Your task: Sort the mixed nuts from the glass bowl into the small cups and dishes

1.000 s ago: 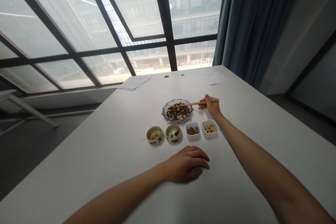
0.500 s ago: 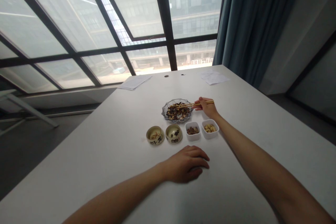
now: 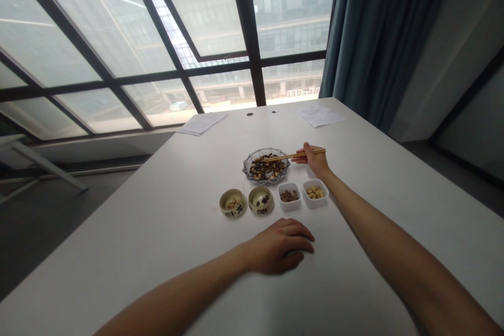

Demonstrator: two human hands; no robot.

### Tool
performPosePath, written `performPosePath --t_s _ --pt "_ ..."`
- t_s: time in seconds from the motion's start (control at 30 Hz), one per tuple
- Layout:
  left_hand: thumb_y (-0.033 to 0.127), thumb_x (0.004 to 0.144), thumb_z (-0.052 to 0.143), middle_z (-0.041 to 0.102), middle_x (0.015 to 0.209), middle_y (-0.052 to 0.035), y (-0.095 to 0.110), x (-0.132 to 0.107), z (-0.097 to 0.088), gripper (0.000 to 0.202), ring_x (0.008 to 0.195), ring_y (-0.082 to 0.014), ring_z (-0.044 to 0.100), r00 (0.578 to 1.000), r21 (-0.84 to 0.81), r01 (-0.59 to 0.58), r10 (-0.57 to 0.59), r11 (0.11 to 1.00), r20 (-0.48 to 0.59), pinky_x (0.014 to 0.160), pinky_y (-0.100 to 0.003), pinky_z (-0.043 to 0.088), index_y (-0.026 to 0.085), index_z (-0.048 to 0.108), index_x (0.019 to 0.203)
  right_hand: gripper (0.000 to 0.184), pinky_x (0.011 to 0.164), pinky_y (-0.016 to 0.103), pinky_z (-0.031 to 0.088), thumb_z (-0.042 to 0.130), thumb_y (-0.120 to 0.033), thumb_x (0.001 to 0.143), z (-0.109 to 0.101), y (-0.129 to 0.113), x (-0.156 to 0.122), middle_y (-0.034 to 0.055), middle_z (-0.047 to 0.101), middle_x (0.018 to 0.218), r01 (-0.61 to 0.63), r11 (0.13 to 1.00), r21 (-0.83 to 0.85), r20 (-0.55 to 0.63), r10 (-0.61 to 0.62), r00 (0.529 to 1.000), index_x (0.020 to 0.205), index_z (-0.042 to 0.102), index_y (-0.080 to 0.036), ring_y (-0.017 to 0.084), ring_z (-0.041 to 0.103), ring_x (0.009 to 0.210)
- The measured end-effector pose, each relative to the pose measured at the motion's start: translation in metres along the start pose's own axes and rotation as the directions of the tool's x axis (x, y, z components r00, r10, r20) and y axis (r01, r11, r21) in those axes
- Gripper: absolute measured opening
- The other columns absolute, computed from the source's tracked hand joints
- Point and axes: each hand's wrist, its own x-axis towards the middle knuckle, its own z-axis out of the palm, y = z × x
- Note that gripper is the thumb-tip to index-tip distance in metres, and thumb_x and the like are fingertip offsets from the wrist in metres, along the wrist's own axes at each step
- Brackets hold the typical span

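Note:
My right hand (image 3: 313, 159) grips a pair of wooden chopsticks (image 3: 293, 155) whose tips reach left over a glass plate (image 3: 247, 165) of mixed seeds and nuts. In front of the plate stands a row of small dishes: two round tan bowls (image 3: 232, 203) (image 3: 261, 200) and two white square cups, one with dark seeds (image 3: 289, 197), one with pale nuts (image 3: 315, 193). My left hand (image 3: 281, 245) rests palm down on the white table (image 3: 157, 210) near me, fingers loosely curled, holding nothing.
Sheets of paper lie at the far side of the table, one at the left (image 3: 201, 123) and one at the right (image 3: 321, 116). Two small dark objects (image 3: 249, 114) sit between them. A large window and a blue curtain (image 3: 378, 37) stand beyond.
My right hand with the chopsticks slid left over the plate, then drew back slightly to the right. My left hand stayed still.

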Motion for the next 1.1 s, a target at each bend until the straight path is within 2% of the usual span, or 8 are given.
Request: performPosePath --t_s 0.3,0.53,0.67,0.87,0.97,1.1 --pt "0.022 0.095 0.058 0.070 0.129 -0.0081 0.001 0.001 0.000 0.025 0.123 -0.0213 0.063 1.000 -0.003 -0.009 0.009 1.000 -0.005 0.112 -0.037 0.047 0.022 0.068 0.118 0.059 0.047 0.022 0.062 0.081 -0.073 0.073 0.002 0.001 -0.001 0.0094 0.077 0.064 0.027 0.999 -0.020 0.065 -0.025 0.998 0.074 0.074 -0.014 0.021 0.077 0.054" --pt "0.022 0.095 0.059 0.070 0.129 -0.0083 0.000 0.001 -0.001 0.026 0.123 -0.0218 0.063 1.000 -0.004 -0.010 0.010 1.000 -0.002 0.112 -0.037 0.046 0.023 0.068 0.119 0.062 0.048 0.023 0.063 0.084 -0.075 0.065 0.004 0.000 -0.003 0.0107 0.079 0.068 0.019 1.000 -0.025 0.114 -0.016 0.993 0.075 0.076 -0.014 0.022 0.079 0.059" --pt "0.022 0.095 0.058 0.070 0.129 -0.0081 0.000 0.001 0.000 0.026 0.123 -0.0214 0.063 1.000 -0.001 -0.006 0.006 1.000 -0.001 0.112 -0.037 0.046 0.023 0.068 0.119 0.059 0.051 0.024 0.064 0.083 -0.071 0.071 0.005 0.001 -0.003 0.0127 0.080 0.071 -0.008 1.000 -0.011 0.104 0.009 0.995 0.074 0.076 -0.013 0.024 0.080 0.061" --pt "0.022 0.096 0.058 0.070 0.130 -0.0098 0.002 0.002 -0.002 0.026 0.123 -0.0217 0.063 1.000 0.001 -0.002 0.002 1.000 0.017 0.113 -0.037 0.046 0.023 0.068 0.120 0.048 0.054 0.022 0.064 0.075 -0.058 0.090 0.002 0.001 0.000 0.0113 0.079 0.069 -0.049 0.998 0.047 0.008 0.049 0.999 0.075 0.073 -0.013 0.021 0.079 0.061" --pt "0.022 0.096 0.057 0.070 0.130 -0.0099 0.002 0.002 -0.002 0.027 0.124 -0.0221 0.063 1.000 -0.001 0.001 -0.001 1.000 0.020 0.113 -0.038 0.046 0.023 0.068 0.120 0.044 0.055 0.017 0.063 0.070 -0.052 0.097 -0.006 -0.005 0.004 0.0099 0.079 0.070 -0.091 0.991 0.095 -0.011 0.092 0.996 0.077 0.072 -0.013 0.018 0.079 0.061" --pt "0.023 0.096 0.057 0.070 0.131 -0.0101 0.001 0.000 -0.001 0.027 0.125 -0.0230 0.062 1.000 0.000 0.004 -0.004 1.000 0.019 0.114 -0.039 0.046 0.024 0.068 0.121 0.040 0.051 0.013 0.059 0.069 -0.043 0.100 -0.028 -0.022 0.010 0.0090 0.076 0.063 -0.227 0.966 0.123 0.070 0.219 0.973 0.073 0.073 -0.012 0.014 0.076 0.055"
